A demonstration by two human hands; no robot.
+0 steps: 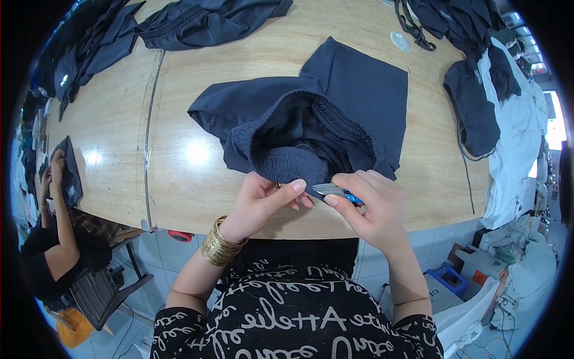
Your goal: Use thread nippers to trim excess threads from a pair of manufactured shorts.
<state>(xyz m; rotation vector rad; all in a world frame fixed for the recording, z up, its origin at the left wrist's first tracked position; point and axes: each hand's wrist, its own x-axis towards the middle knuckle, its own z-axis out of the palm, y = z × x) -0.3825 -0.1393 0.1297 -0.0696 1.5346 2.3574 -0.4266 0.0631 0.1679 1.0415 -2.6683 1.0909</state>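
Navy elastic-waist shorts [359, 96] are lying on the near side of the wood-grain table [433, 194]; the left hand [263, 200] is pinching their waistband [290, 164], thumb over fingers; the right hand [378, 206], fingers curled, is gripping blue-handled thread snips [333, 190].

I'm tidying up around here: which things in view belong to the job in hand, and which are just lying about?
In the job:
- dark garment, its gathered waistband pinched by the left hand
- snips, held in the right hand

Apparently just lying about:
- dark clothing at the top left
- white cloth at the right
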